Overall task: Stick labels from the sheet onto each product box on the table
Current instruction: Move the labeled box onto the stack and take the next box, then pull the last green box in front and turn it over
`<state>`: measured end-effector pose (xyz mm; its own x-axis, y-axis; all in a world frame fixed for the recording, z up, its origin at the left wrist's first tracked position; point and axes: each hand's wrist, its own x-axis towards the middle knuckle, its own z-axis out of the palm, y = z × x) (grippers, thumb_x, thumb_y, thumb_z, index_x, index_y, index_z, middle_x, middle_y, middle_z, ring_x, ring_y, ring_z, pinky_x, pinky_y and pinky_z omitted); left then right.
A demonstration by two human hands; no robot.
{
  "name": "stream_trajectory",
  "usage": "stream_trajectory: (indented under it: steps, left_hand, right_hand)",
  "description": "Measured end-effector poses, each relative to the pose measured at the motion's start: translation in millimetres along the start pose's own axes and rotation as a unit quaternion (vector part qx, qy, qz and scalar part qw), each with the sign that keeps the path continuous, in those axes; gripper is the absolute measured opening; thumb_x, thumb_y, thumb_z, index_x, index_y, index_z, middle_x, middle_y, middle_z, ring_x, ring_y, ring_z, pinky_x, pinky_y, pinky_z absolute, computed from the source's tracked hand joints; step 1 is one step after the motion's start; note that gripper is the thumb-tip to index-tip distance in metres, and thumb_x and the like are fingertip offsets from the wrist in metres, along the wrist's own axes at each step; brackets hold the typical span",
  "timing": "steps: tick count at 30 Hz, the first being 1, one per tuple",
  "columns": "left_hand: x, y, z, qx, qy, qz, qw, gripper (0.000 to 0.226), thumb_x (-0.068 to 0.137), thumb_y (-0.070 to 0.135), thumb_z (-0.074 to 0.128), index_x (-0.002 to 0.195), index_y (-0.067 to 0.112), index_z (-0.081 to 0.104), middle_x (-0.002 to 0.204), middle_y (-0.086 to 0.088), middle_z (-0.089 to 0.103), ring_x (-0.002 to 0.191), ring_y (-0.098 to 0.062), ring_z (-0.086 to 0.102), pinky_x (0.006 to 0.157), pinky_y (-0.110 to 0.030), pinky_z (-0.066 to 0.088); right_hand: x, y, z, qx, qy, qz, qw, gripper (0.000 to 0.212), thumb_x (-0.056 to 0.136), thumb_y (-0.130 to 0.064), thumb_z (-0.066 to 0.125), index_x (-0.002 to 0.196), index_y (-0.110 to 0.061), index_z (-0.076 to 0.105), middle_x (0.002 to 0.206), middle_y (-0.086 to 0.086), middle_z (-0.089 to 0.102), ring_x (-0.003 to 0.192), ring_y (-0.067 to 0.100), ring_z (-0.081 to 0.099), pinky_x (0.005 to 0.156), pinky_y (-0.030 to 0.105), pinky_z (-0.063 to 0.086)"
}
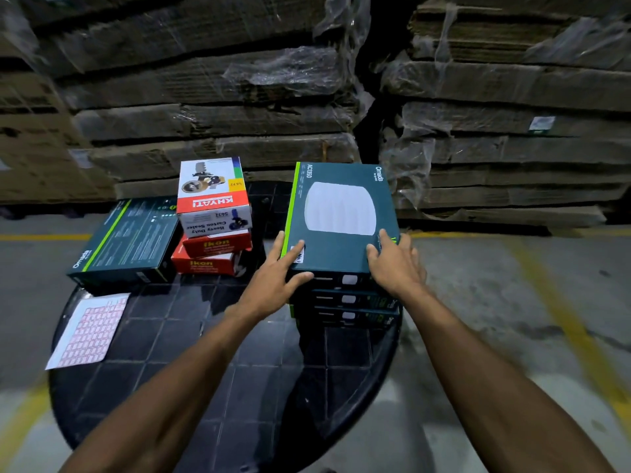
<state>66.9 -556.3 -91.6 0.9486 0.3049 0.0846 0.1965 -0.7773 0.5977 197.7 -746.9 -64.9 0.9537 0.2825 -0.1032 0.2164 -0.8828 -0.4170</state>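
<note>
A stack of dark teal Omada boxes stands on the right side of the round black table (pixel 211 363). On the top box (pixel 341 213), near its front left corner, sits a small white label (pixel 297 254). My left hand (pixel 276 278) lies with straight fingers over that corner, touching the label. My right hand (pixel 396 264) rests with straight fingers on the box's front right corner. The label sheet (pixel 88 331) with rows of pink labels lies at the table's left edge.
Another Omada box (pixel 126 237) lies flat at the left back. Between it and the stack, a white and red Khyati box (pixel 213 196) tops two red Ikon boxes (pixel 211 256). Wrapped pallets of flat cardboard (pixel 222 97) rise behind the table.
</note>
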Motion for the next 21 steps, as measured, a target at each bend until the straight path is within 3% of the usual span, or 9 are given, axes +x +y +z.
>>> stream_trajectory:
  steps: [7,11,15,21]
  left_hand:
    - [-4,1,-2,0.037,-0.014,-0.012,0.999,0.07,0.096,0.048,0.052,0.155,0.029,0.02,0.163,0.002,-0.009,0.146,-0.023,0.023,0.109,-0.04,0.035]
    - [-9,-7,-11,0.063,-0.016,0.002,0.998,0.062,0.099,0.045,0.046,0.153,0.028,0.023,0.164,-0.001,0.002,0.145,-0.024,0.025,0.11,-0.041,0.036]
    - [-19,-29,-29,0.082,0.004,-0.002,0.997,0.054,0.101,0.041,0.043,0.151,0.024,0.031,0.161,-0.006,0.017,0.144,-0.024,0.026,0.111,-0.036,0.031]
    - [-45,-85,-69,0.089,0.051,-0.095,0.99,0.05,0.099,0.032,0.049,0.144,0.011,0.042,0.154,-0.013,0.032,0.141,-0.029,0.032,0.115,-0.034,0.025]
  right_hand:
    - [-4,-4,-4,-0.026,-0.012,0.002,1.0,0.053,0.101,-0.047,0.032,0.149,-0.025,0.03,0.149,0.016,0.028,0.132,0.038,0.035,0.105,0.048,0.031]
    - [-4,-11,-7,-0.081,0.017,-0.006,0.997,0.044,0.099,-0.042,0.036,0.136,-0.019,0.047,0.143,0.014,0.035,0.128,0.034,0.037,0.104,0.045,0.029]
    - [-9,-37,-3,-0.137,0.042,-0.074,0.987,0.04,0.095,-0.038,0.042,0.126,-0.017,0.057,0.137,0.013,0.045,0.125,0.032,0.038,0.103,0.043,0.03]
    - [-24,-119,32,-0.098,0.026,-0.204,0.974,0.038,0.095,-0.034,0.042,0.121,-0.014,0.06,0.13,0.014,0.054,0.122,0.035,0.043,0.103,0.042,0.032]
